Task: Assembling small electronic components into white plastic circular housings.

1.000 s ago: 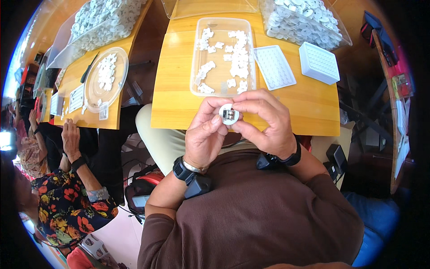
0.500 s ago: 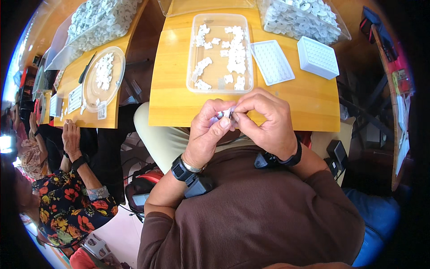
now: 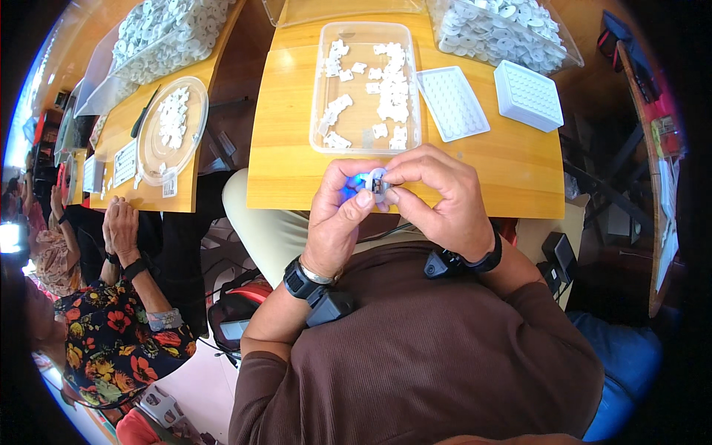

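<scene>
Just in front of the table's near edge, my left hand grips a small white round plastic piece between thumb and fingers. The piece has a dark, metallic-looking middle, and a blue glow shows on its left side by my fingers. My right hand pinches the right side of the same piece with thumb and forefinger. Fingertips cover much of it. Beyond my hands, a clear shallow plastic box holds many loose small white plastic parts.
Right of the box lie a white dimpled tray and a stack of similar trays. A clear bin of white discs stands at the back right. On the left, a co-worker's hands are by another table with a round lid.
A blue glow has appeared at the piece in my hands. The piece has turned, showing its round face and dark middle. The co-worker's hands have come together.
</scene>
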Demonstrator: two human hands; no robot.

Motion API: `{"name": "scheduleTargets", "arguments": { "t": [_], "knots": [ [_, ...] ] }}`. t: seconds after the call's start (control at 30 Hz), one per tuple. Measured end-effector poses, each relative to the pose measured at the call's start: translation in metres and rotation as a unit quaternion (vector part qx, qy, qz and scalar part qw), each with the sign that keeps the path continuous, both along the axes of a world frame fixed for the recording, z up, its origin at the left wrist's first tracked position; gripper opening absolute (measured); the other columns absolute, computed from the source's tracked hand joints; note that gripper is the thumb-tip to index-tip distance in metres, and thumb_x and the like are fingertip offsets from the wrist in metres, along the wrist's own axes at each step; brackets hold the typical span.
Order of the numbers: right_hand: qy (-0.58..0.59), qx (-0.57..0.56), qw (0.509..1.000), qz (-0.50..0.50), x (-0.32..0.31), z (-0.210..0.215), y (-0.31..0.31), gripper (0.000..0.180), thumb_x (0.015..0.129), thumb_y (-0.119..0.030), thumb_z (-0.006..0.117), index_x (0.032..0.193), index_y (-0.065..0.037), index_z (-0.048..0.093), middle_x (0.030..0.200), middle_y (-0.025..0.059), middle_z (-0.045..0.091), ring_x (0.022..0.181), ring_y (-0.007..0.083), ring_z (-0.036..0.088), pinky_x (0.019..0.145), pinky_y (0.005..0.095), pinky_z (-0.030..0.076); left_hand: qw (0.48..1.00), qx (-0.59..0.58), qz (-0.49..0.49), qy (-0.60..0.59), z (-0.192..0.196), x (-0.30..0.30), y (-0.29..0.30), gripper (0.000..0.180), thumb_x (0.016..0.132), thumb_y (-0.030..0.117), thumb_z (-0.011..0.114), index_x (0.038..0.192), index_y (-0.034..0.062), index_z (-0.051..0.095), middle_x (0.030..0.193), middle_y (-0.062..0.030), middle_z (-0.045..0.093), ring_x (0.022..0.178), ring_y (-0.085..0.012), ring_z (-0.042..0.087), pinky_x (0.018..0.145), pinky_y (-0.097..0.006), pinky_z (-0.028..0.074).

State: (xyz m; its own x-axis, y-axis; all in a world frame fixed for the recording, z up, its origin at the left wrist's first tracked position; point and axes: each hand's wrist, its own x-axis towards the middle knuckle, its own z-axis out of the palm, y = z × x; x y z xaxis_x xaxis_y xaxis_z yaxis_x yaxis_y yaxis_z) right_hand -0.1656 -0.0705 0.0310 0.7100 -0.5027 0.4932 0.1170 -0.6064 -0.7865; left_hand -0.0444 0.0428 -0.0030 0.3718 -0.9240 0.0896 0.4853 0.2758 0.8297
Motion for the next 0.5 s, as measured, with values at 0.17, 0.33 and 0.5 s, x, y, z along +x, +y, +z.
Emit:
{"name": "scheduleTargets", "arguments": {
  "t": [0.17,0.33,0.5],
  "knots": [
    [0.001,0.011,1.0,0.005,-0.0004,-0.0027,-0.0015,0.016,0.074,0.005,0.067,0.087,-0.001,0.062,0.084,0.0116,0.064,0.076,0.0239,0.064,0.065,0.0309,0.05,0.999,0.026,0.004,-0.026,0.0016,-0.002,0.0017,0.032,0.094,0.017,0.056,0.119,0.0,0.048,0.095,-0.0063,0.059,0.089,-0.0137,0.056,0.079,-0.028,0.046],
    [0.015,0.016,1.0,0.006,-0.0017,-0.0041,-0.0017,0.015,0.073,0.006,0.068,0.082,-0.001,0.059,0.081,0.0099,0.063,0.075,0.0225,0.064,0.065,0.0303,0.05,0.958,0.021,0.022,-0.286,-0.0015,0.0023,0.0021,0.026,0.094,0.013,0.053,0.114,-0.0023,0.053,0.091,-0.0048,0.057,0.081,-0.0125,0.054,0.074,-0.025,0.045],
    [0.036,0.074,0.995,0.047,-0.0068,-0.008,-0.0079,0.016,0.073,0.008,0.067,0.084,-0.002,0.061,0.089,0.0098,0.065,0.079,0.0196,0.063,0.071,0.0282,0.048,0.968,0.025,0.02,-0.25,-0.0029,-0.002,0.0021,0.025,0.094,0.013,0.053,0.113,-0.0024,0.053,0.091,-0.0053,0.058,0.079,-0.0136,0.055,0.073,-0.026,0.046]
  ]
}}
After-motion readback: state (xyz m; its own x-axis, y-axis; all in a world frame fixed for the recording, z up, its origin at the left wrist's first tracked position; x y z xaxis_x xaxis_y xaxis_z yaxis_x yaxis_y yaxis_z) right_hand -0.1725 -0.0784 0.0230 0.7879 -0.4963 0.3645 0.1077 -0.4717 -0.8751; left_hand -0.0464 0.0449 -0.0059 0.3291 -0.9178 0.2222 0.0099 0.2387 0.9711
